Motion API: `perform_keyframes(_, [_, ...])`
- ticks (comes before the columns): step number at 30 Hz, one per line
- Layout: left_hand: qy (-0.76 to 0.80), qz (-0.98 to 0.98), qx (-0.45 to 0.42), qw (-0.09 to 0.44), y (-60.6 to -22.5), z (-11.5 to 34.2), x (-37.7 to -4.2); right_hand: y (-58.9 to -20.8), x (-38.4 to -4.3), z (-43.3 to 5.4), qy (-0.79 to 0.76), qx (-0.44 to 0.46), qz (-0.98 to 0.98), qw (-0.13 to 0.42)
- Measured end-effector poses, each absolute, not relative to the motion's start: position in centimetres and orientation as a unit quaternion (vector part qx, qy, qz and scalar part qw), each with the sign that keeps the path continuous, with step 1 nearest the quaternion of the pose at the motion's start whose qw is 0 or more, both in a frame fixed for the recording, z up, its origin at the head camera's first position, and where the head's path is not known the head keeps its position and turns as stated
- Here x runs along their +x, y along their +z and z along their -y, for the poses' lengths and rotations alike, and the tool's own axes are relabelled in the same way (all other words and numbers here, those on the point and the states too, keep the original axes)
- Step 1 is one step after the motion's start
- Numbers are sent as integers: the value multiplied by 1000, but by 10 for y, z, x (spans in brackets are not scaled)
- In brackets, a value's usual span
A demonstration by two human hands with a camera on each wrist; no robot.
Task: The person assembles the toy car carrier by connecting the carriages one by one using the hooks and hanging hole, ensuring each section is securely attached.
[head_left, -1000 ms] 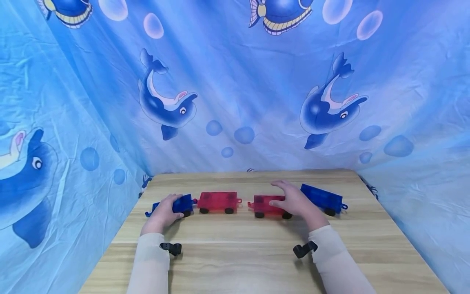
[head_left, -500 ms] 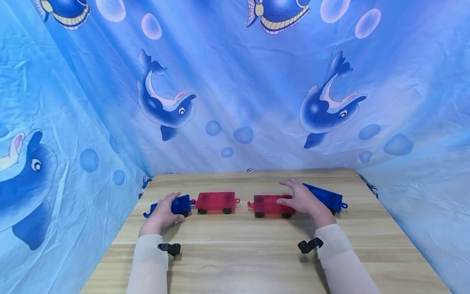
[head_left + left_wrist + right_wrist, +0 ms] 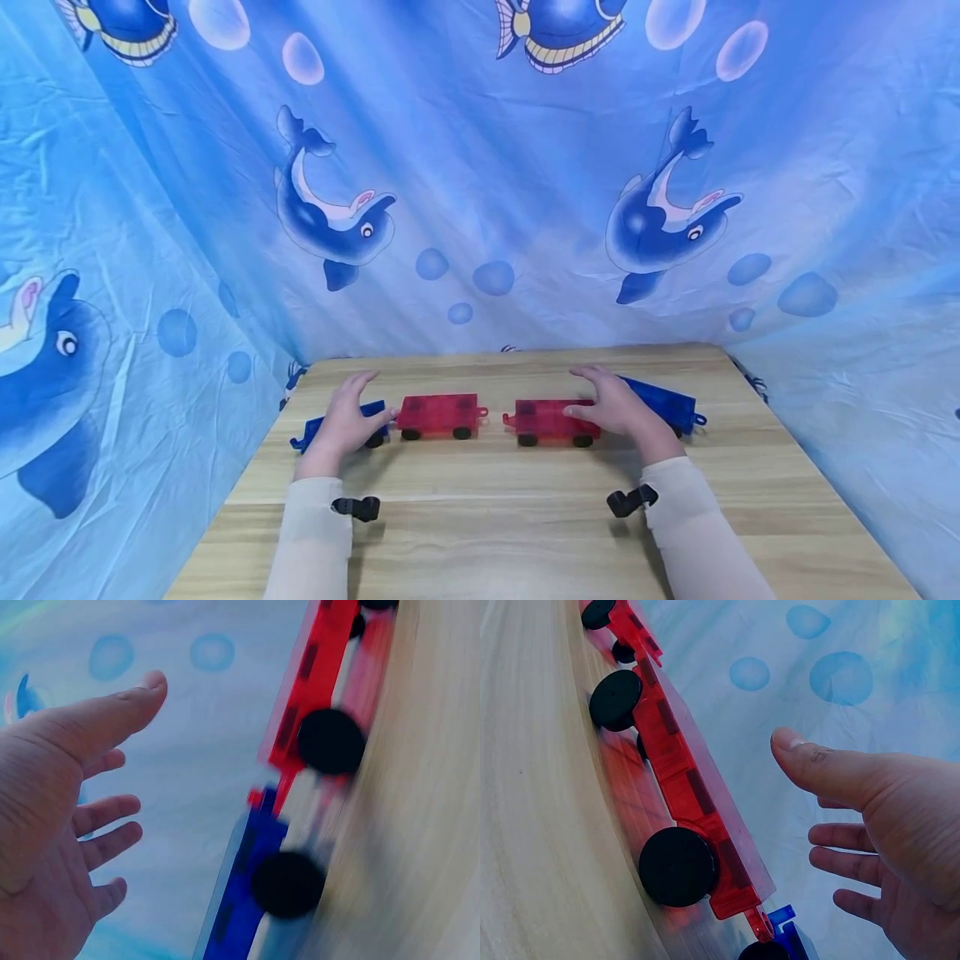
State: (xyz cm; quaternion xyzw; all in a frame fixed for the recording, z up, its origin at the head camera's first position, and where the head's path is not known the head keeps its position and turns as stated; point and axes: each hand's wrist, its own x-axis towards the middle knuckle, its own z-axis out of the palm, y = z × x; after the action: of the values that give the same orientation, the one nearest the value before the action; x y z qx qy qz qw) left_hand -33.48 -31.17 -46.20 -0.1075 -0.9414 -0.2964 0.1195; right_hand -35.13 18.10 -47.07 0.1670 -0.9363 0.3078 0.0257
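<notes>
My left hand (image 3: 347, 427) is over a blue toy train car (image 3: 312, 432), fingers spread and holding nothing; the left wrist view shows it apart from the car. This blue car's front end is hooked to a red toy train car (image 3: 438, 414). To the right, a second red car (image 3: 543, 419) stands with a gap between its hook and the first red car's ring. My right hand (image 3: 621, 410), fingers loosely extended, is above the joint of this red car and an angled blue car (image 3: 663, 404). In the right wrist view their couplings meet, and the hand is clear of both.
A wooden table (image 3: 480, 517) carries the line of cars near its far side. Blue cloth printed with dolphins (image 3: 663, 225) and bubbles hangs around the back and sides. Each sleeve bears a small black wrist camera (image 3: 633, 500).
My left hand has let go of the left blue car and lifted, shifting right with fingers spread. My right hand has moved right off the right red car. The cars stay nearly in place.
</notes>
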Motion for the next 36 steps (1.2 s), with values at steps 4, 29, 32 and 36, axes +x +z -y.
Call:
perform_keyframes(4, [-299,940,-122,111,-462,287,-342,-473,-352,-177,307,167,937,20])
perform_keyframes(29, [-266,953,-136,41,-495,201,-359,-486,-348,-157,289,179,940,-14])
perform_keyframes(32, [-262,955,-132,41,-495,200,-358,-487,-350,-155,290,180,940,-19])
perform_keyframes(36, [-259,957,-125,34,-496,198,-357,-489,-350,-151,286,183,941,-16])
